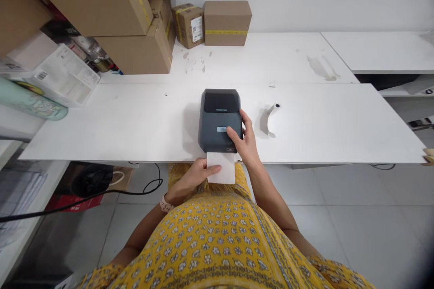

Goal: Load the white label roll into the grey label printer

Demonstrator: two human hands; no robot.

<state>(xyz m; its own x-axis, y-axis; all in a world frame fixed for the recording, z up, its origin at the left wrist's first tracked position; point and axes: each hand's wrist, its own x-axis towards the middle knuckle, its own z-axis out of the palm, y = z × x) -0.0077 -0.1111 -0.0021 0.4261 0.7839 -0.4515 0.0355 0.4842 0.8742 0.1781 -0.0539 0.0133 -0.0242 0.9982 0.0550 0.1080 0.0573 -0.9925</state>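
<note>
A dark grey label printer (pixel 212 137) sits at the front edge of the white table, its lid down. White paper (pixel 226 172) sticks out of its front and hangs past the edge. My left hand (pixel 196 174) pinches this paper from the left, thumb on top and fingers beneath. Wrapped round the printer's right side is my right hand (pixel 246 142), its thumb by the light button on top. To the right lies a small roll of white paper (pixel 272 119) with a dark core and a curled loose end.
Cardboard boxes (pixel 135 54) are stacked at the back left, with two smaller boxes (pixel 225 22) against the wall. A mint-green bottle (pixel 37 101) lies at the left. Black cable (pixel 101 194) runs below the table (pixel 339 122). Shelves stand at the right.
</note>
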